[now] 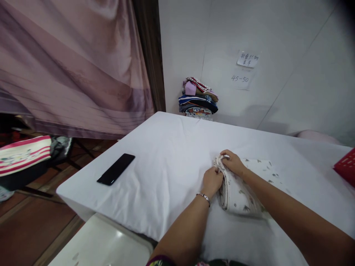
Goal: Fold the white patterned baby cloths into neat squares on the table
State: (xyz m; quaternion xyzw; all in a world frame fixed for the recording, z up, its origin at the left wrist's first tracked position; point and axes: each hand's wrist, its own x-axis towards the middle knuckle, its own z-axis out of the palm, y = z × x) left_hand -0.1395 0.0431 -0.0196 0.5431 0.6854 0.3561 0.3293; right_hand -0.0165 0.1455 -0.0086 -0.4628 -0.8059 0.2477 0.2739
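A white cloth with a small green leaf print (241,197) lies folded in several layers on the white-covered table (183,147). My left hand (212,181), with a bracelet at the wrist, pinches the layered left edge of the cloth. Further back along that same edge, my right hand (233,162) grips the upper corner, fingers curled round the layers. A flatter part of the printed cloth spreads out to the right, partly behind my right forearm.
A black phone (116,169) lies on the table's left side. Folded clothes (198,98) are stacked beyond the far edge, below handwritten notes (247,59) on the wall. A red basket (346,166) stands at the right. A white stool (102,244) is in front.
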